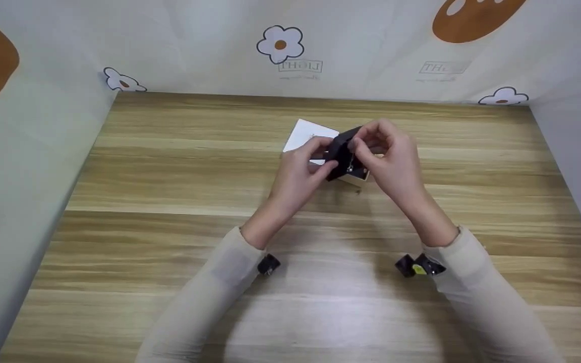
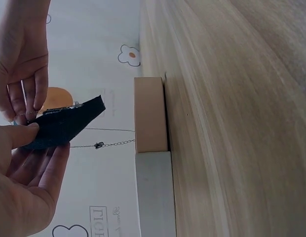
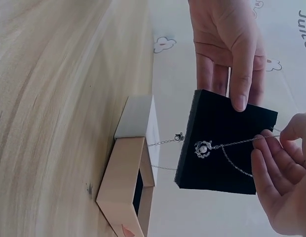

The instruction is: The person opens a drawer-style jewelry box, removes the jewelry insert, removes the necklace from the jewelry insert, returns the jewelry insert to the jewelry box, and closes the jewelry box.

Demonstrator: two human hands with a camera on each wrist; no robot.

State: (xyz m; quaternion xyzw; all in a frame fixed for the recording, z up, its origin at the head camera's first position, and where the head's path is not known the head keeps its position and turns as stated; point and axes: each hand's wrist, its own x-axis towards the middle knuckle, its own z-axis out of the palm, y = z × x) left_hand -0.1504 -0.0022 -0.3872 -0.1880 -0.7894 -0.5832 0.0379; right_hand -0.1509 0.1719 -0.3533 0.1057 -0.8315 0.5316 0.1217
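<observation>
1. The black necklace pad [image 3: 212, 173], upper centre of the head frame, was gripped at its edge between thumb and fingers of the left hand [image 1: 300, 169].
2. Across its face the pearl-pendant necklace [image 3: 203, 149] was draped, its chain pinched by the right hand [image 1: 395, 159].
3. Below, the open peach box [image 3: 118, 168] was adjoined by a white lid [image 3: 135, 118].

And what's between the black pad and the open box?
Two strands of chain run between the black pad and box, visible in both wrist views.
</observation>
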